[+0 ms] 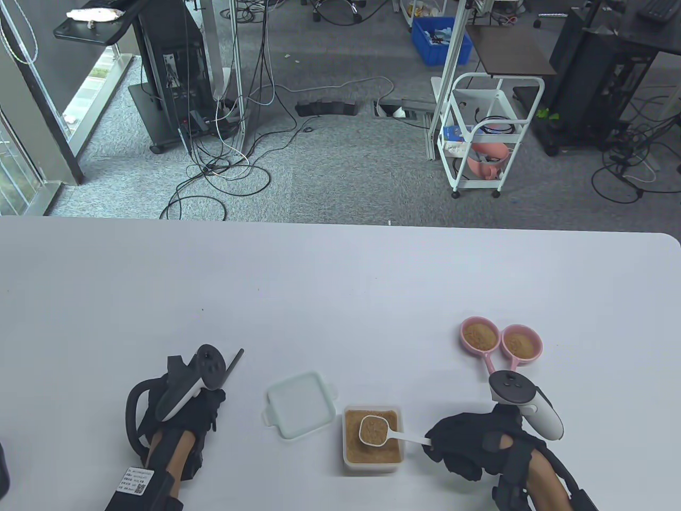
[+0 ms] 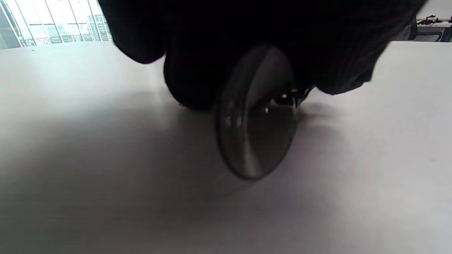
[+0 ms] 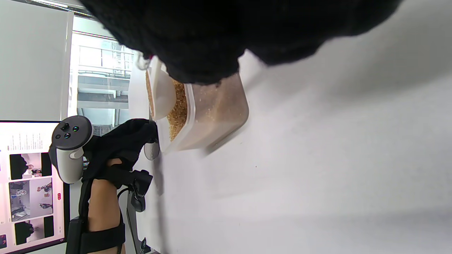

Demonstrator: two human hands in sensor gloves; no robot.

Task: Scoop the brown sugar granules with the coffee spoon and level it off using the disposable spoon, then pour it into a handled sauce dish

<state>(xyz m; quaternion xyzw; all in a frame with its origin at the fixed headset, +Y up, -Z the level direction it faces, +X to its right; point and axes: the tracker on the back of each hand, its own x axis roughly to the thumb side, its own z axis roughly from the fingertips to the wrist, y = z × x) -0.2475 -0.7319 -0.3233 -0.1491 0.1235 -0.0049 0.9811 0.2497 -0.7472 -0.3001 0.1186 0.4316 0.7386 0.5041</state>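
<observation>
The right hand [image 1: 457, 444] pinches the coffee spoon [image 1: 391, 432], its sugar-filled bowl over the sugar container [image 1: 372, 440], handle pointing right, while the left hand [image 1: 199, 407], well apart to the left, grips the disposable spoon [image 2: 256, 113].

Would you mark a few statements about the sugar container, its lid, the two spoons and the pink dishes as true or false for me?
1. The right hand holds the white coffee spoon over the open sugar container. True.
2. The container's lid is still snapped onto it. False: it lies on the table to the container's left.
3. Both pink sauce dishes already hold brown sugar. True.
4. The left hand is levelling the coffee spoon with the disposable spoon. False: it rests on the table well left of the container, gripping that spoon.
5. The coffee spoon's bowl is empty. False: it holds sugar.
</observation>
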